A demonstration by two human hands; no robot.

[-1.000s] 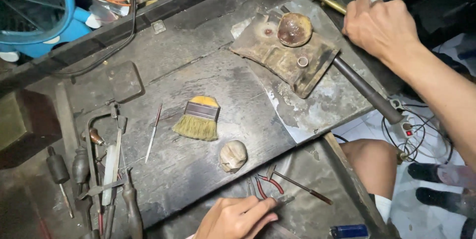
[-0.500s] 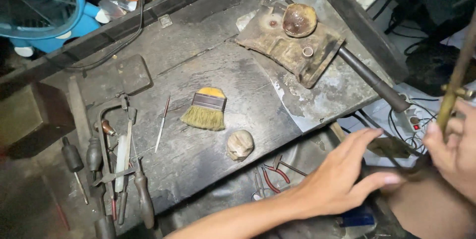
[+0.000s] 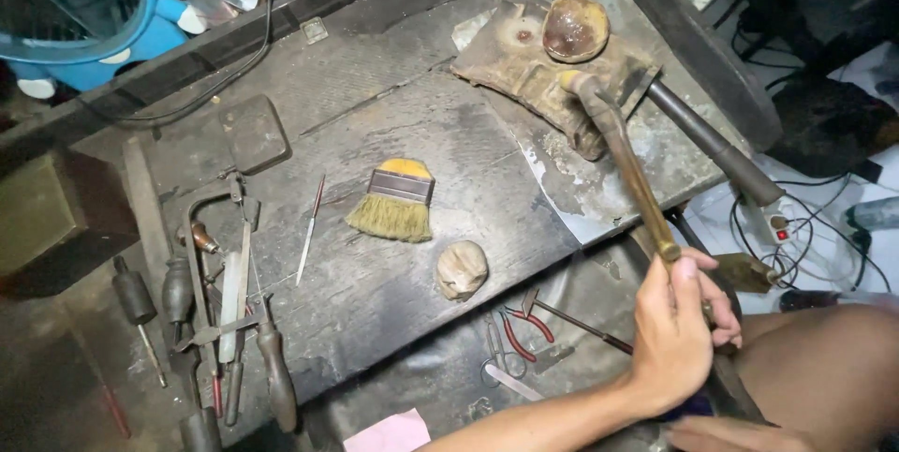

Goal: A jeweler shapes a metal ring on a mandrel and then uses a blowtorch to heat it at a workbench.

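Blue fan (image 3: 75, 2) top left, cables behind it. Left part of the dark wooden surface (image 3: 375, 87): saw frame (image 3: 208, 227), files and dark-handled drivers in a loose row. Next a thin needle file (image 3: 309, 229), a flat brush (image 3: 393, 201) with yellow top, and a small pale lump (image 3: 461, 269), all apart and untouched. In the lower tray are red-handled pliers (image 3: 526, 325) and scissors (image 3: 496, 363), with a pink paper (image 3: 389, 433) at the bottom edge.

Right of centre: worn scorched block (image 3: 524, 68) with a round brown domed piece (image 3: 574, 29) on it. The left hand (image 3: 679, 330) is closed around the lower end of a brass torch tube (image 3: 629, 166), its bent tip at the block's near edge, just beside the domed piece. No flame shows, so by the look of it heating has not begun and the tip is only set in place. The right hand (image 3: 730, 433) is half cut off at the bottom edge; its grip can't be made out.

Far right: dark pipe (image 3: 716, 148), power strip (image 3: 775, 222), cables on the floor. Dim, cluttered workshop.
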